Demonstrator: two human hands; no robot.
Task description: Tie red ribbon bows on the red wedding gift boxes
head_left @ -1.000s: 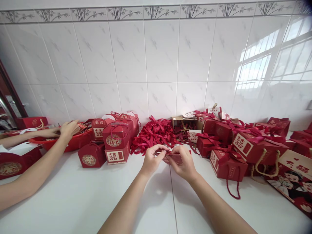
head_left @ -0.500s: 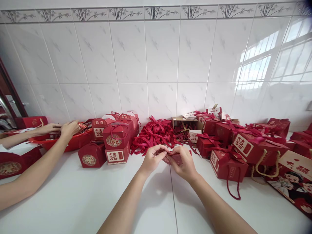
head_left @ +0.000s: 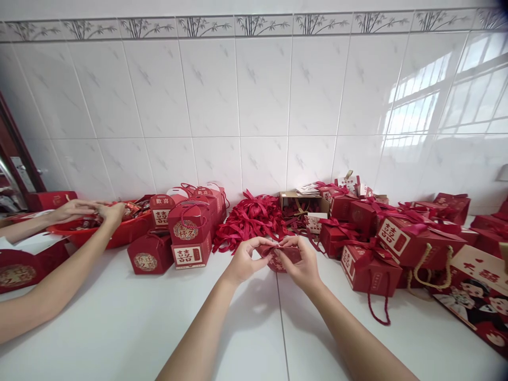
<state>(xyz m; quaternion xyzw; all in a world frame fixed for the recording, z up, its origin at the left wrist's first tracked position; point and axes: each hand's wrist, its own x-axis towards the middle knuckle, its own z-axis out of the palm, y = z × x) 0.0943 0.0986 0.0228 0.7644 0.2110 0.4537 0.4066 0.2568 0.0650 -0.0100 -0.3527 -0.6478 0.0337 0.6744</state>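
A small red gift box (head_left: 279, 263) is between my two hands, in the middle near the white tabletop. My left hand (head_left: 246, 261) is closed on its left side, thumb and fingers at the top edge. From the right, my right hand (head_left: 301, 264) grips the box, its thumb on the front and fingers over the top. My fingers partly hide the top of the box, so its closure is hard to make out. Just beyond my hands lies a heap of red ribbons (head_left: 254, 217).
Stacked red gift boxes (head_left: 189, 230) stand to the left. More boxes with ribbons (head_left: 371, 267) and a printed gift bag (head_left: 472, 296) crowd the right. At far left, another person's hands (head_left: 111, 214) reach over a red basin (head_left: 129, 230) of wrapped sweets. A tiled wall (head_left: 262, 90) rises behind.
The gift box between my hands has tilted, so more of its front shows, and my fingers have shifted along its top. The other person's hands have moved slightly over the basin.
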